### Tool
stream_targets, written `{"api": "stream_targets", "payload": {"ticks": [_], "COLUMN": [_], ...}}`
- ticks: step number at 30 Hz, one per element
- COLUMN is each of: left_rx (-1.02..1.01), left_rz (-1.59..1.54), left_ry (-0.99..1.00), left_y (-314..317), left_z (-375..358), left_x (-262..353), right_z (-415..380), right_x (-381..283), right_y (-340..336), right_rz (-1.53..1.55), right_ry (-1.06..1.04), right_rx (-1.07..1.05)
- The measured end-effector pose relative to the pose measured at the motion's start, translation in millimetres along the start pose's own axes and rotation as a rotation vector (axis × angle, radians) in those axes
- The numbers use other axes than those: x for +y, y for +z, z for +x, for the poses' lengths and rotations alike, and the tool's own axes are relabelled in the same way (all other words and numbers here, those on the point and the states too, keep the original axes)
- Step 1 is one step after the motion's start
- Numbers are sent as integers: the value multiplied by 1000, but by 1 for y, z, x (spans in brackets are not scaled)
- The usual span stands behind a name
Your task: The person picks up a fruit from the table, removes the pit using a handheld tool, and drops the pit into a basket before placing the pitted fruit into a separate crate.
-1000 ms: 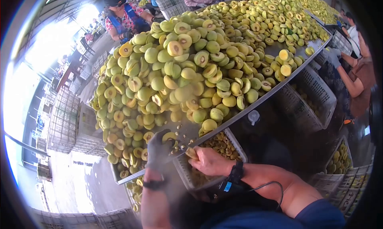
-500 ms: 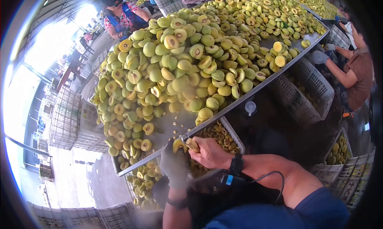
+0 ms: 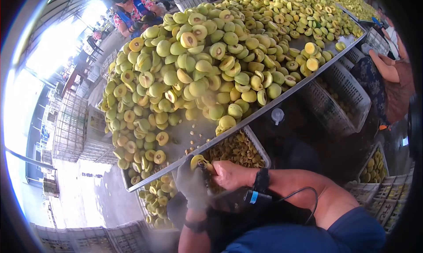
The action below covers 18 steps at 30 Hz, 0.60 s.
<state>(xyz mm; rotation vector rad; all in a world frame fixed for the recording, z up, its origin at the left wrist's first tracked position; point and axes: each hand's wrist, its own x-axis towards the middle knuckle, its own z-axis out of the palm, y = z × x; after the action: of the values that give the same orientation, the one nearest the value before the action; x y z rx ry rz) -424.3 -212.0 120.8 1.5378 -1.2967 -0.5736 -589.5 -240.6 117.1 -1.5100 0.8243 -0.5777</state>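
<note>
My left hand (image 3: 192,184), in a pale grey glove, is closed on a yellow-green peach half (image 3: 199,160) at the front edge of the metal table. The cut side with its dark centre faces my right hand (image 3: 231,174), which is bare, wears a black wristband and is curled shut right against the fruit. What its fingers grip is mostly hidden; a short tan end shows near the thumb. Beyond both hands rises a big heap of halved peaches (image 3: 198,90), many with brown pits or hollows showing.
A crate of brownish pits and scraps (image 3: 238,149) stands under the table edge (image 3: 282,98), beside a crate of peach halves (image 3: 158,200). Loose pits (image 3: 192,134) lie on the tabletop. One co-worker (image 3: 132,15) is at far left, another (image 3: 392,76) at right near a grey crate (image 3: 339,98).
My right hand has turned and pressed in closer to the peach half. The fruit has tilted, so its cut face shows more. The right co-worker's arm has shifted.
</note>
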Motion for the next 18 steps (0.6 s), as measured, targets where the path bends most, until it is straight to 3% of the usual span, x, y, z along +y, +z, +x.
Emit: {"api": "stream_targets", "payload": {"ticks": [1,4,7,10,11,14,17,18], "left_rx": [6,34,28,38,39,29,15,22], "left_rz": [17,115,100,372,259,253,165,203], "left_ry": [27,129,65,227,164,127,154,165], "left_y": [1,3,-1,-2,1,-3,-6,-5], "left_z": [0,0,-1,1,0,-3,-4,-2], "left_x": [-1,-4,-1,-4,-8,-13,-14,-12], "right_z": [1,-2,10,7,10,14,6,8], "right_x": [-1,-16,5,-1,5,18,1,3], "right_y": [-2,-3,-1,7,11,5,10,10], "right_rz": [93,-148,134,-319,-329,36,-327,-353], "right_ry": [-2,98,-33,99,120,-92,147,118], "right_rx": [-55,53,-138,115,171,-143,100,110]}}
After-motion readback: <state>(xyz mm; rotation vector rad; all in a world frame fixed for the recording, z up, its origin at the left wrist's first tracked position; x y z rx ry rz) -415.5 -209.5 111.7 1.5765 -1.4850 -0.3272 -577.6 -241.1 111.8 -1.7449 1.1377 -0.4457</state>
